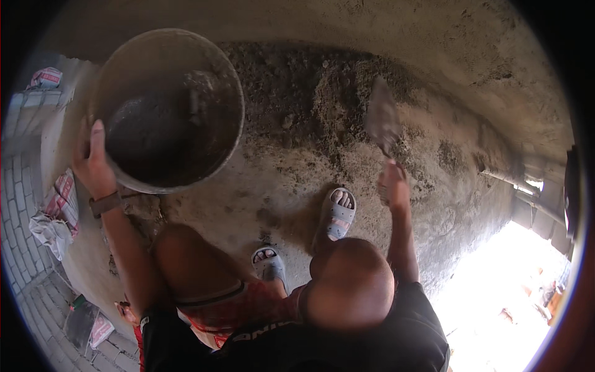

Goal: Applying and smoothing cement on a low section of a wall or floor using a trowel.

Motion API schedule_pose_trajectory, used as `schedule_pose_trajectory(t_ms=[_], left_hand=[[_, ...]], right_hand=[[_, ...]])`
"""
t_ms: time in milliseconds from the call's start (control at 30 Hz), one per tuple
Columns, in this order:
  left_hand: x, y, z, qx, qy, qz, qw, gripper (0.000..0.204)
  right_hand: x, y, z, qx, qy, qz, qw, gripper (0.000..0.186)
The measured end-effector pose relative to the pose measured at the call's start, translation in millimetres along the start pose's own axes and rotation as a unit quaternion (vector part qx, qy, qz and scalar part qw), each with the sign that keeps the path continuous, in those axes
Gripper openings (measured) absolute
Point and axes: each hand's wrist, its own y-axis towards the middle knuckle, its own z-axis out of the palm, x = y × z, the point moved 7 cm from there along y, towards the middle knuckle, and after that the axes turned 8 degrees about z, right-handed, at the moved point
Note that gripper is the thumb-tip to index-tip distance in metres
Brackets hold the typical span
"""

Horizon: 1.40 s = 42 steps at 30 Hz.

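Note:
My left hand (96,158) grips the near left rim of a large round bucket (161,62), its thumb over the edge. The bucket is tilted so that its shadowed inside shows, with grey smears on the wall; what lies at the bottom is too dark to make out. To the right, my right hand (394,186) is closed round the handle of a pointed trowel (382,118). The blade points away from me, slightly blurred, over a rough, dark-stained cement surface (297,87). Whether it touches that surface I cannot tell.
My sandalled feet, the right sandal (339,214) farther forward, stand on the cement. Crumpled bags (59,211) lie at the left beside brickwork (22,217). A pipe (508,178) juts out at the right, above a brightly lit opening (496,297). A drop or ledge edge runs along the left.

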Motion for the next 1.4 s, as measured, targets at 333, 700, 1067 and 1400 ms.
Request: schedule_pose_trajectory(t_ms=[333, 700, 1067, 1400], left_hand=[[37.7, -4.6, -36.9, 0.035, 0.192, 0.147, 0.97, 0.024], [31.9, 0.9, -13.7, -0.058, -0.035, -0.121, 0.99, 0.026], [-54.9, -2.6, 37.8, -0.001, 0.024, -0.022, 0.999, 0.041], [-29.4, -0.5, 30.7, -0.007, -0.005, -0.03, 1.0, 0.038]], right_hand=[[-157.2, 1.7, -137.9, -0.196, 0.069, 0.193, 0.959, 0.038], [32.2, 77.1, 108.4, 0.061, -0.141, -0.03, 0.988, 0.046], [103.1, -4.1, 103.8, 0.05, -0.249, -0.257, 0.932, 0.033], [103.7, -26.0, 74.5, -0.011, -0.176, -0.303, 0.937, 0.03]])
